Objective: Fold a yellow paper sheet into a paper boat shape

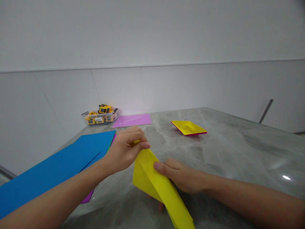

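1. Head view: the left hand [127, 150] pinches the upper end of the folded yellow paper [156, 180] between thumb and fingers
2. The right hand [179, 175] grips its right edge, thumb on top, fingers reaching beneath
3. The paper slants over the tabletop [233, 162], right of the blue sheet [64, 159]; whether its lower end touches down, I cannot tell
4. It looks light, thin and easily creased or torn; a gentle pinch along the layered folds should suit best
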`<state>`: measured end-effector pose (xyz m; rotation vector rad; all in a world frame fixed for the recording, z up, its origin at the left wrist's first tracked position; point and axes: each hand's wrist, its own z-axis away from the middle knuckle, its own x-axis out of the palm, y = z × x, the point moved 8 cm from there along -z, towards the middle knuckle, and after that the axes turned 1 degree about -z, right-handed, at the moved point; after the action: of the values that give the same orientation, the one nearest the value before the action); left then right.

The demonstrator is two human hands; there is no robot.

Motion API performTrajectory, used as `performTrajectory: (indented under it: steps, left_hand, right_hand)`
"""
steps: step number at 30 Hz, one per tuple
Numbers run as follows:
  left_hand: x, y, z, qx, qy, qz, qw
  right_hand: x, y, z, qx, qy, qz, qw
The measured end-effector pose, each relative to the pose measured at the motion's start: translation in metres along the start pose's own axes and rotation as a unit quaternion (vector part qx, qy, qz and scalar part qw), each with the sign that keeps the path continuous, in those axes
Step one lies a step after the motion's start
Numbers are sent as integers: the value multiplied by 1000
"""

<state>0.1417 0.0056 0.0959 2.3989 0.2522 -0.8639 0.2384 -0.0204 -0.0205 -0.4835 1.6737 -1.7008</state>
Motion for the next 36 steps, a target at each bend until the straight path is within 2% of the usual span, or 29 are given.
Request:
performTrajectory:
  steps: [6,11,16,18,20,23,24,26,28,31,36]
  left_hand:
    - [1,-6,3,-18,-4,12,1000]
    - [2,-13,4,-34,3,38,999]
    - [-8,-6,1,17,46,20,999]
    - [-12,4,-1,66,56,-38,996]
    - [-13,22,2,149,68,-154,974]
    - [1,55,17,271,82,-341,896]
    - [10,62,22,293,62,-376,877]
    - [27,70,30,302,14,-404,863]
    - [36,74,35,295,-5,-409,863]
    - [36,74,34,285,-5,-391,875]
    - [21,70,29,304,30,-351,885]
  right_hand:
    - [-12,-10,1,-35,69,172,982]
    - [-15,-17,4,-51,91,200,974]
    - [-18,-18,7,-24,97,200,975]
    - [-19,-22,7,-37,104,243,964]
    - [-23,-28,8,-66,133,322,935]
    - [-24,-41,13,-125,206,455,857]
    - [-22,-45,16,-146,225,488,831]
    - [-15,-51,20,-185,243,531,791]
    - [-7,-54,22,-214,238,548,773]
    - [-3,-57,25,-231,235,527,783]
    - [-11,-55,23,-204,214,448,844]
